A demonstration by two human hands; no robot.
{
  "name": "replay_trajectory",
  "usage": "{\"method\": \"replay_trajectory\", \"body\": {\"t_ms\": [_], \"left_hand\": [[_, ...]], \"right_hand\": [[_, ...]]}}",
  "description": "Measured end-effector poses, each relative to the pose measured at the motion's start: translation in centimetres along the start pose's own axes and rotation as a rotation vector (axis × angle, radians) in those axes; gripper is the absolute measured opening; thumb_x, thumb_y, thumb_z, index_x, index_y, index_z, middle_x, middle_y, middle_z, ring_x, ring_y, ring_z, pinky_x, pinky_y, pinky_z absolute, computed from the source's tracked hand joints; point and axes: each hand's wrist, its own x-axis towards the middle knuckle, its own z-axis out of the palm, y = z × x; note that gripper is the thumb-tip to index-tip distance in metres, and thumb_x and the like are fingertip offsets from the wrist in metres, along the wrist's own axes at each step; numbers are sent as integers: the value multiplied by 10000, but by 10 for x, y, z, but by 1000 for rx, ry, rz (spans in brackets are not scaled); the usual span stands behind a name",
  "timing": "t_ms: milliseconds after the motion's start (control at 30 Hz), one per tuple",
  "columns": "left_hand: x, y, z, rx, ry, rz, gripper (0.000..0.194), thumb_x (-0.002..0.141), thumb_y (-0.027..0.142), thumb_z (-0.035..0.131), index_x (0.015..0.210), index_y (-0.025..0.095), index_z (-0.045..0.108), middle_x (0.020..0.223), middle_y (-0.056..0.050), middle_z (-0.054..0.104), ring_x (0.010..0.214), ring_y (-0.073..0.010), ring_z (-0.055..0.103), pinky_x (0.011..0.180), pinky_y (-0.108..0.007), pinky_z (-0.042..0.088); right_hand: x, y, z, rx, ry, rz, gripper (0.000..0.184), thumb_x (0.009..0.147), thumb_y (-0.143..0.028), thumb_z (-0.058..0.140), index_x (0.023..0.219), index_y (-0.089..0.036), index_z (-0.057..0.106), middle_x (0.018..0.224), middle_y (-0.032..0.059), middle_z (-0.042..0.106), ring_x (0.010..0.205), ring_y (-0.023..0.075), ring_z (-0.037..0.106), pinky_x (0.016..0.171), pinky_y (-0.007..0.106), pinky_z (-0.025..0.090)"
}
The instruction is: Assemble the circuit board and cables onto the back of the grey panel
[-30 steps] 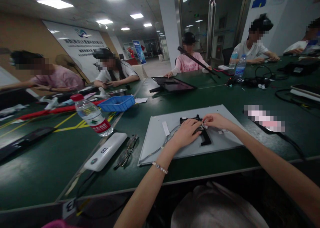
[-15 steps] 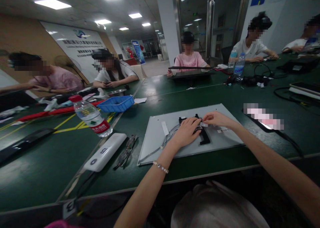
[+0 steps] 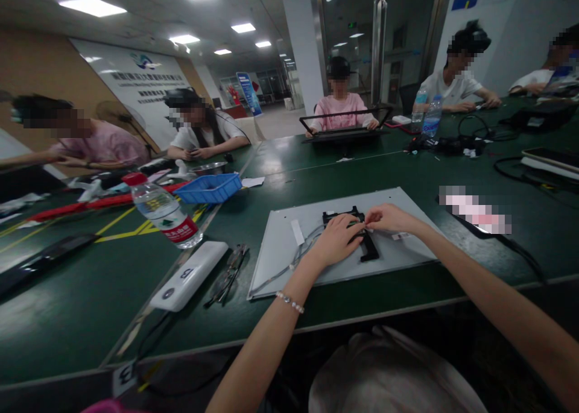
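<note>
A flat light-grey panel lies on the green table in front of me, with a black plastic bracket on its middle. Across the bracket's left part my left hand lies with fingers stretched out, pressing on it and covering much of it. My right hand is at the bracket's right side, its thumb and fingertips pinched together close to my left fingertips. Whatever is between them is too small to make out. Grey cables run from under my left hand to the panel's lower left corner. A white strip sticks to the panel.
Left of the panel are glasses, a white power bank, a water bottle and a blue tray. A phone with a cable lies to the right. Several people sit around the table; one opposite holds a black frame.
My right fingers have shifted slightly left and closer in; the small white piece seen at them before no longer shows. The person opposite has tilted the black frame up.
</note>
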Motion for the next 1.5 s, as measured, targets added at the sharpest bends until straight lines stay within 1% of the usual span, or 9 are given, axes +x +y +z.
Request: {"method": "replay_trajectory", "body": {"t_ms": [267, 467, 733, 867, 1000, 1133, 1233, 1367, 1500], "left_hand": [[0, 0, 1, -18, 5, 3, 314, 922, 273, 429, 1220, 234, 520, 1226, -70, 498, 1207, -233, 410, 1046, -407, 331], [0, -1, 2, -18, 24, 16, 328, 921, 266, 439, 1243, 231, 485, 1224, -72, 500, 1206, -226, 415, 1045, -403, 334], [0, -3, 6, -4, 39, 3, 415, 915, 269, 455, 1320, 203, 396, 1250, -76, 500, 1219, -221, 412, 1056, -390, 320], [0, -4, 5, 0, 37, 6, 397, 921, 284, 445, 1308, 202, 408, 1260, -79, 496, 1222, -221, 413, 1052, -385, 321], [-1, -3, 4, 5, 32, 0, 408, 920, 291, 448, 1316, 204, 401, 1260, -83, 497, 1217, -226, 420, 1036, -390, 334], [-1, -1, 1, 7, 31, -25, 410, 921, 329, 450, 1311, 208, 412, 1259, -93, 498, 1208, -234, 431, 1021, -398, 349], [-1, -1, -5, 15, 53, -49, 411, 927, 352, 438, 1310, 206, 419, 1263, -95, 497, 1209, -235, 432, 1021, -400, 353], [-4, -18, -22, 37, 158, -156, 385, 919, 322, 448, 1282, 192, 454, 1255, -97, 503, 1177, -236, 462, 1005, -390, 375], [-17, -49, -43, 60, 247, -302, 312, 907, 276, 446, 1194, 176, 520, 1169, -96, 545, 1042, -222, 551, 937, -358, 430]], "right_hand": [[-2, -1, -3, -130, 31, -35, 142, 697, -220, 609, 793, -172, 703, 813, 40, 708, 782, 176, 635, 722, 266, 476], [-4, -6, -5, -86, 7, 2, 183, 692, -228, 596, 820, -158, 706, 809, 42, 716, 789, 180, 640, 752, 276, 486], [-2, 2, -7, -55, -13, 2, 196, 681, -211, 589, 838, -153, 692, 818, 48, 713, 788, 181, 640, 769, 295, 488], [-1, 4, -7, -55, -5, -10, 212, 678, -208, 605, 872, -156, 674, 835, 44, 704, 798, 177, 634, 791, 311, 486], [-1, 4, -5, 1, -2, -7, 230, 674, -188, 613, 899, -155, 654, 862, 42, 698, 809, 167, 639, 812, 316, 491], [-2, 0, -4, 35, -1, 12, 242, 685, -160, 597, 921, -149, 649, 866, 49, 701, 810, 159, 647, 813, 312, 497], [-3, -3, -5, 25, 3, -11, 230, 700, -172, 601, 922, -141, 653, 862, 56, 702, 809, 159, 648, 810, 310, 496], [-5, -6, -8, -31, 61, -1, 192, 732, -190, 599, 907, -145, 663, 878, 65, 701, 812, 164, 643, 802, 308, 497], [-7, -9, -9, -64, 125, -17, 182, 770, -180, 559, 908, -152, 674, 899, 75, 704, 826, 177, 645, 790, 308, 497]]}}
